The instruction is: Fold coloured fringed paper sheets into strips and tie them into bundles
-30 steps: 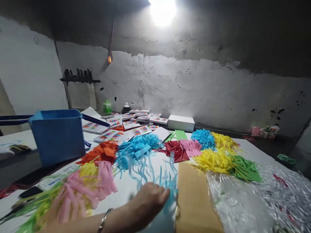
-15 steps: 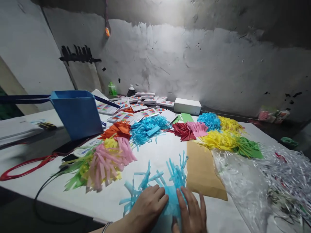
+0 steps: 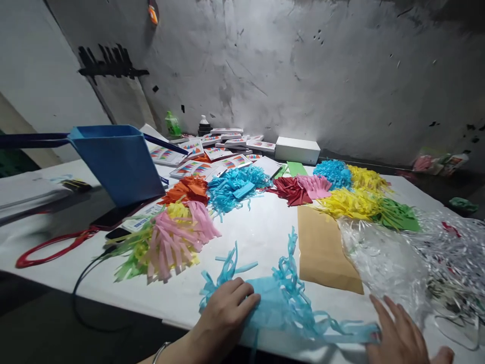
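Holds down blue tissue-paper fringe (image 3: 267, 298) by the near edge of the table (image 3: 250, 232) with curled-fingered left hand (image 3: 229, 308) — presumably for steadiness — and meets one strand (image 3: 352, 331) with splay-fingered right hand (image 3: 403, 331), impossible to tell whether pinching.

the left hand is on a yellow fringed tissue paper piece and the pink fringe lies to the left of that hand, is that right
Not quite: the head view shows that the fringed tissue paper piece under the left hand is light blue, not yellow. The pink fringe does lie to the left of that hand.
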`<state>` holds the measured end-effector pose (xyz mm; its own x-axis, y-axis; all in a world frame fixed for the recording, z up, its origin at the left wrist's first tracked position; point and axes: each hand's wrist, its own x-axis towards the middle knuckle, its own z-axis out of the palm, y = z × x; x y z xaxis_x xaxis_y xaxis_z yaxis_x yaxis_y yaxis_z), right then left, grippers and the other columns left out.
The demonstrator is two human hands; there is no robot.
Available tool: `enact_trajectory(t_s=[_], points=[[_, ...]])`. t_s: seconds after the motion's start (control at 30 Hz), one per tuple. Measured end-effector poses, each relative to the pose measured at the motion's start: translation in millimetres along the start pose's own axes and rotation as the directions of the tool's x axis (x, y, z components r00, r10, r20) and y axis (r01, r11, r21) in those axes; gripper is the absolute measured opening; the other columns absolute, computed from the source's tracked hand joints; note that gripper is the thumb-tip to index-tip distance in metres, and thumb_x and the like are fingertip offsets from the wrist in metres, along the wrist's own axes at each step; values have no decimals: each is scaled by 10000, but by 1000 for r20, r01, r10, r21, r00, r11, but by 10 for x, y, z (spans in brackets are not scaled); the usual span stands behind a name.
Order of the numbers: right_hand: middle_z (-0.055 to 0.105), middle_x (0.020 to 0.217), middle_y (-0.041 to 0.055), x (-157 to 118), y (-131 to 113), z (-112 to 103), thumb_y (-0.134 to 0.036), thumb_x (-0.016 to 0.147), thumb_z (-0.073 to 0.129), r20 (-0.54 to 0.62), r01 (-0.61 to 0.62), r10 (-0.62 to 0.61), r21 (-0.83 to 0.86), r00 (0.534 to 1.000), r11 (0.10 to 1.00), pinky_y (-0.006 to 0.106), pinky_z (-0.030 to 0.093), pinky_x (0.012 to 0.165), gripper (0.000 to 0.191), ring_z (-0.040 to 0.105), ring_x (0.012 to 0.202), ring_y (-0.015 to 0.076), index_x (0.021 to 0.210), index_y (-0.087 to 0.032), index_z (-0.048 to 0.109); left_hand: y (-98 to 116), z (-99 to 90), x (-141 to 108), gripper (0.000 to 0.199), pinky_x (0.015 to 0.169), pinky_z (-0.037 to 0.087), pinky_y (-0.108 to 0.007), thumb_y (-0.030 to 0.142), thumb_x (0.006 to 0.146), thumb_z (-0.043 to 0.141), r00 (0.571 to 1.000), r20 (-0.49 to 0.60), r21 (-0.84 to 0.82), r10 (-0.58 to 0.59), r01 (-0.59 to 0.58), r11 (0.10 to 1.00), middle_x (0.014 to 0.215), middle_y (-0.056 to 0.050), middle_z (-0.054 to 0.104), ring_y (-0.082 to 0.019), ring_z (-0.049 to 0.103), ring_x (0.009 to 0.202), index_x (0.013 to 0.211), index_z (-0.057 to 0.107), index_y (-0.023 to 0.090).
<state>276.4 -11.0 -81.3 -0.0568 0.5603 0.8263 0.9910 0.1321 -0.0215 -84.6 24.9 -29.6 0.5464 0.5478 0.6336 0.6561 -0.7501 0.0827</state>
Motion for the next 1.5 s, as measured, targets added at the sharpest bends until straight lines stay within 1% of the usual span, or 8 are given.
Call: enact_trajectory(t_s=[0.13,0.3,0.7,0.87,1.0,1.13,1.33,1.5], points=[[638,1319,175,146,-591,-126,-318,894,437,30,214,-220,123,975,969,499,503,965,673,647,1169,333,1546,-171,354,132,58,92,316,610,419,-313,54,983,323,999,39,-41,-27,29,999,778,-43,645,-203,543,689,923,607,180],[724,1211,119,411,-1503,27,-80,912,367,-13,381,-400,337,916,861,441,393,1158,432,638,1221,240,1244,-82,645,230,83,164,259,699,460,-329,104,995,377,1000,28,-103,9,-6,995,829,-57,683,-209,580,768,927,617,172],[713,1226,159,-14,-1219,144,50,811,355,144,383,-450,338,882,860,466,465,1106,506,618,1248,271,1227,-24,633,-1135,-663,-295,279,1070,354,-627,183,852,492,883,-48,327,-466,455,828,1065,-130,731,-338,664,1013,1069,669,185],[722,1203,166,51,-1388,154,51,785,350,105,352,-423,397,900,847,463,480,1085,515,617,1250,277,1212,-15,629,-351,-479,-93,539,1204,252,-562,265,913,566,969,195,-29,-152,161,987,1461,-136,539,-295,480,1366,1436,440,228],[756,1126,134,53,-1396,148,9,896,378,34,398,-458,440,888,805,439,433,1132,362,665,1182,260,1082,-64,680,258,52,-30,304,1273,43,-453,170,984,498,990,112,-141,85,-69,988,1157,-65,752,-201,643,1161,1276,580,162],[777,1075,75,-30,-1196,102,-56,993,336,23,483,-553,456,833,747,406,317,1207,360,703,1102,202,1101,-88,678,326,275,-196,260,1263,143,-403,88,1008,391,999,25,-240,26,-19,971,953,-24,788,-148,701,971,1109,616,174],[746,986,60,-10,-1139,21,-140,1003,387,254,43,-209,535,944,844,393,424,986,251,686,976,202,1101,-181,615,318,65,-280,238,1154,305,-490,98,945,429,961,133,-326,-244,275,904,920,-22,737,-199,670,967,1055,597,226],[677,830,27,199,-1322,132,-258,1024,455,276,-38,-98,449,956,893,371,377,877,159,632,775,194,1054,-194,598,298,-6,-45,253,928,404,-512,140,973,384,874,289,-113,-391,437,892,750,-19,637,-218,613,776,830,586,194]])
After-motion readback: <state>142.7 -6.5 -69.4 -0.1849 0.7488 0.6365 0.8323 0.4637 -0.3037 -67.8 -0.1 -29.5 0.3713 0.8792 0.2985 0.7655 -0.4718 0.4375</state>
